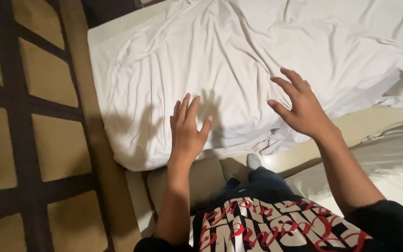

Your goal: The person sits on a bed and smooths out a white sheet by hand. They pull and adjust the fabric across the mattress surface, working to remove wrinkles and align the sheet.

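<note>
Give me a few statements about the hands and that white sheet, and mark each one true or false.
1. Both hands are bare with the fingers spread. True: the left hand and the right hand are open over the white sheet.
2. The right hand clutches a bunched fold of the sheet. False: its fingers are spread and nothing is in its grip.
3. The sheet is wrinkled. True.
4. The floor beside the bed is plain white tile. False: the carpet is tan with dark bands.
5. A pillow lies under the left hand. False: only the white sheet shows there.
</note>
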